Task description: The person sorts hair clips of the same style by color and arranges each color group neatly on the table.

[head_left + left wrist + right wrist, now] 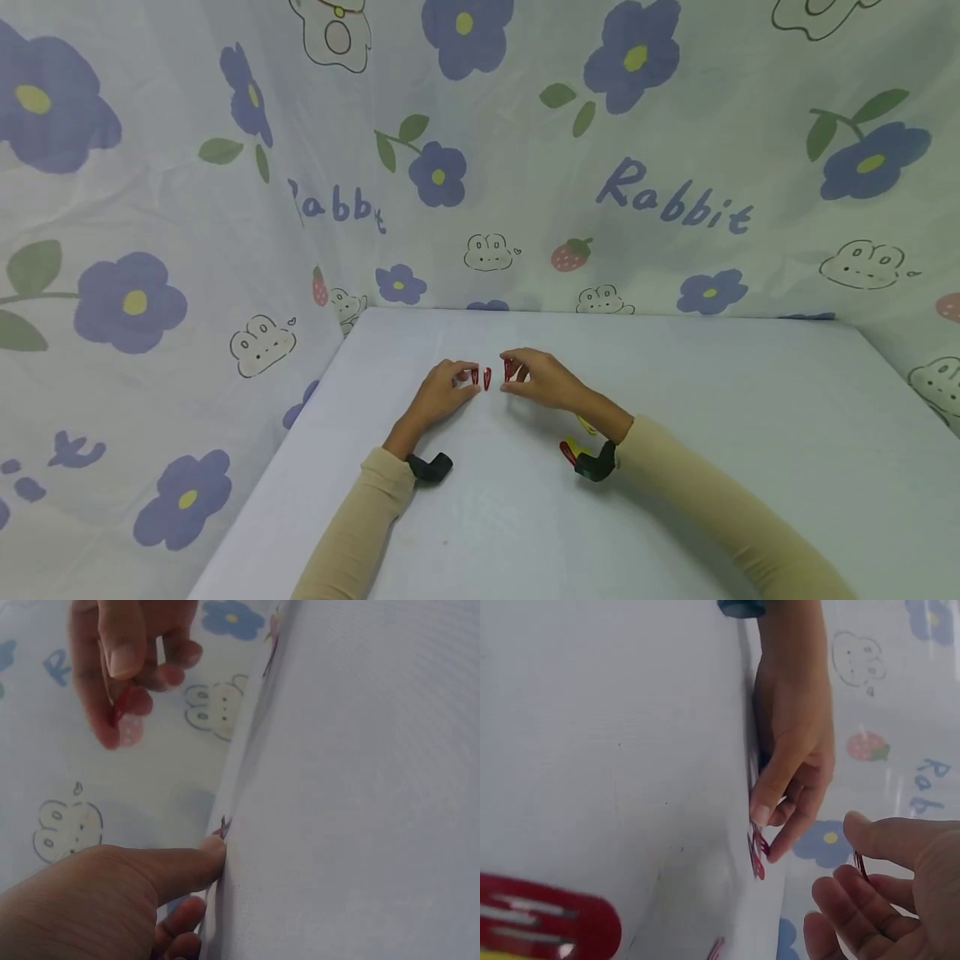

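Observation:
Between the thumb and fingers of my left hand (442, 390) a red snap hair clip (475, 377) is pinched low at the white table. Just right of it a second red hair clip (487, 379) lies on the table. My right hand (546, 380) holds another red hair clip (507, 370) between thumb and fingers; the right wrist view shows this clip (860, 864) edge-on. In the left wrist view my right hand (135, 645) appears above my left hand (112, 892), whose thumb mostly hides its clip.
Below my right forearm lie a red hair clip (567, 452) and yellow hair clips (587, 425), partly covered by the wrist camera (596, 463). A flowered curtain (525, 167) hangs behind the white table (712, 400) and along its left side.

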Motion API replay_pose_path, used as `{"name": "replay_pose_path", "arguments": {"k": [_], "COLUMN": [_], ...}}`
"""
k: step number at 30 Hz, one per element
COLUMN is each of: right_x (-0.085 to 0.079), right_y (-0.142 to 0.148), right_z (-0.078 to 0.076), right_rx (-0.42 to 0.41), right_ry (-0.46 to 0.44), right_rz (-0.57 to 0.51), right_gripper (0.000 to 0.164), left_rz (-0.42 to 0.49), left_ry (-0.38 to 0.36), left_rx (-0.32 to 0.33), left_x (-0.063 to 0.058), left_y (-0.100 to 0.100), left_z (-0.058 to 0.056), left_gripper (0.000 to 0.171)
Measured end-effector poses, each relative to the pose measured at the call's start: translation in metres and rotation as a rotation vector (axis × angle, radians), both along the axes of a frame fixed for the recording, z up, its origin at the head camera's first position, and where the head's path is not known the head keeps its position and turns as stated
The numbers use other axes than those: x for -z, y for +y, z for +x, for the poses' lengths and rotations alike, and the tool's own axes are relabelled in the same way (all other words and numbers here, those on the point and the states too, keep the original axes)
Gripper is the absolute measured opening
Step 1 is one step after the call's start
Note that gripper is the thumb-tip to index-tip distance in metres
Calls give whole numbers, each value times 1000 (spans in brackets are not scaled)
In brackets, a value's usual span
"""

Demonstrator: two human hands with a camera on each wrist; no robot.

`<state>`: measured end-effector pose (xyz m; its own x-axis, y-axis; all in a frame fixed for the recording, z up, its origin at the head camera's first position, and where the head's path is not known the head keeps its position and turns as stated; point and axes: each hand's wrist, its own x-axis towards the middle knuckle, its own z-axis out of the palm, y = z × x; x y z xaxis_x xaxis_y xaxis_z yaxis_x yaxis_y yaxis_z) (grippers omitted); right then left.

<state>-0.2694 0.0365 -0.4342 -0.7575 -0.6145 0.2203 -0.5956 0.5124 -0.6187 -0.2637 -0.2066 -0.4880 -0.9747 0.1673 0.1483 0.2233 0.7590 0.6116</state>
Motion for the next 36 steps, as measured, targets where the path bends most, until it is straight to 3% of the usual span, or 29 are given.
{"name": "replay_pose_path", "arguments": {"k": [10,21,31,36], "right_x": [14,31,30,31], "right_y": [-20,-28,-27,-23], "right_z": [-16,-24,-26,-24], "right_rx": [59,135,125,104], "right_ry": [-73,-22,-44,-28], "right_rz": [85,285,276,242], "right_gripper": [51,51,65,54], "left_rz": [-17,-15,-11,-10], "left_ry": [12,1,-1,7], "left_rx": [10,4,3,2], "left_x": [0,2,2,0], "left_y": [0,0,-1,1], "left_z": [-1,-1,1,2], "left_gripper": [42,41,40,39]}}
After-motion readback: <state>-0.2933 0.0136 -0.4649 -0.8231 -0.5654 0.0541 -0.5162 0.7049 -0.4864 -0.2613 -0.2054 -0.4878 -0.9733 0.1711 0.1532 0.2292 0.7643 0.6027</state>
